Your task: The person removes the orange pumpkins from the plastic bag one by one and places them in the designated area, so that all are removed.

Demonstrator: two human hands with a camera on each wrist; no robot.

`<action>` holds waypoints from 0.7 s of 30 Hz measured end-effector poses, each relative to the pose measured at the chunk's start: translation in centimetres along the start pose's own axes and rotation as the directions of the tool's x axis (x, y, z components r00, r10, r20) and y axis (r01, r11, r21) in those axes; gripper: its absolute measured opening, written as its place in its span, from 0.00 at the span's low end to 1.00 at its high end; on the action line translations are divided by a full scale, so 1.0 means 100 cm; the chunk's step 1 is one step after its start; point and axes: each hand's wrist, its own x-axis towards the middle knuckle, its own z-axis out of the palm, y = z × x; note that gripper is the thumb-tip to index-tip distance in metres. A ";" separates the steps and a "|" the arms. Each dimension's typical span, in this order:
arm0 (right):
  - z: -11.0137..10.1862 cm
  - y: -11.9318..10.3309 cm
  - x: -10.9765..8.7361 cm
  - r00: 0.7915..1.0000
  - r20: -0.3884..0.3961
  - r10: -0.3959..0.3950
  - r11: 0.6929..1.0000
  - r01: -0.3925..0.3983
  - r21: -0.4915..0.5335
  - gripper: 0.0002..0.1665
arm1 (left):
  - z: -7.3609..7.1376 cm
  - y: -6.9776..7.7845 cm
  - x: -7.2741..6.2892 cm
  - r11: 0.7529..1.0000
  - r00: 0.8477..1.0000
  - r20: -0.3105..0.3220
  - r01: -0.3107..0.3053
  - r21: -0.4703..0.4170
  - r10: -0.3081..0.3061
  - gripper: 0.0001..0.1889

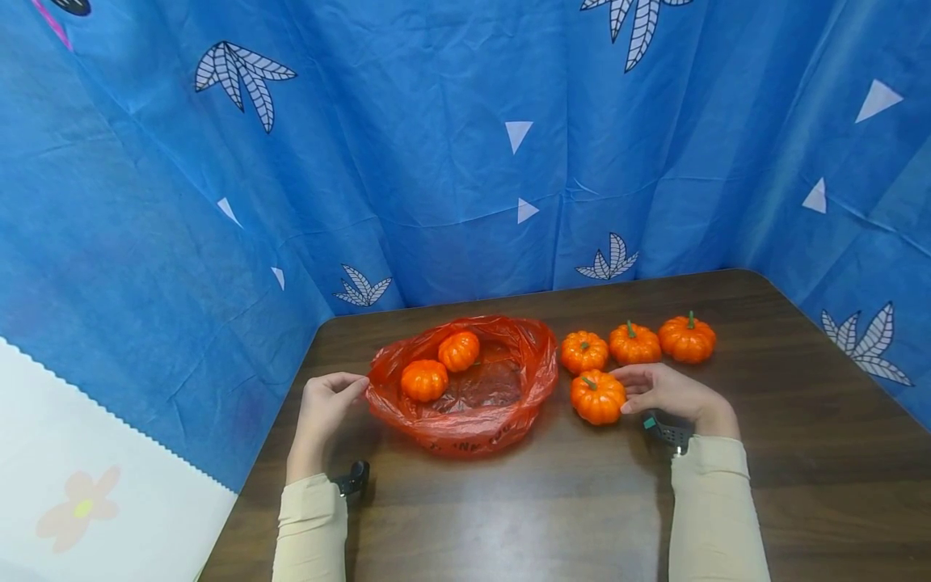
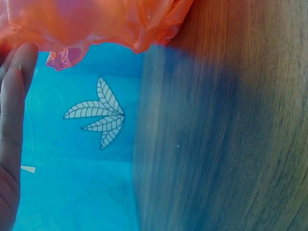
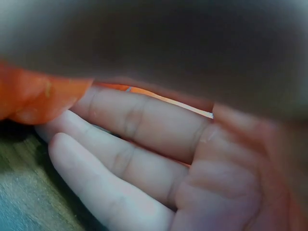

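Note:
A red plastic bag (image 1: pixel 465 428) lies spread wide on the table, with two small orange pumpkins (image 1: pixel 425 381) inside it. At the bag's left rim my left hand (image 1: pixel 325 408) pinches the thin plastic between thumb and fingers; the left wrist view shows the bag edge (image 2: pixel 159 24) at those fingertips. Just right of the bag, my right hand (image 1: pixel 669 394) holds a small pumpkin (image 1: pixel 596 398) with a green stem by its right side. Part of that pumpkin (image 3: pixel 38 94) shows at the fingertips in the right wrist view, where a dark blur hides much of the grip.
Behind the right hand, three more pumpkins (image 1: pixel 635 343) stand in a row on the brown wooden table (image 1: pixel 524 509). A blue patterned curtain (image 1: pixel 451 162) hangs along the table's back and sides. White cloth (image 1: pixel 109 453) hangs at the lower left.

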 end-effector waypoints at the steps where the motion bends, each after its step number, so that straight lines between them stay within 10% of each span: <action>1: 0.000 0.000 0.000 1.000 0.001 0.000 1.000 0.000 0.000 0.44 | 0.000 0.000 0.000 1.000 1.000 -0.001 0.000 0.001 0.000 0.16; 21: 0.000 0.002 -0.001 0.999 0.023 -0.029 0.999 0.028 0.019 0.43 | 0.000 -0.001 0.001 1.000 1.000 0.014 0.022 -0.011 -0.022 0.17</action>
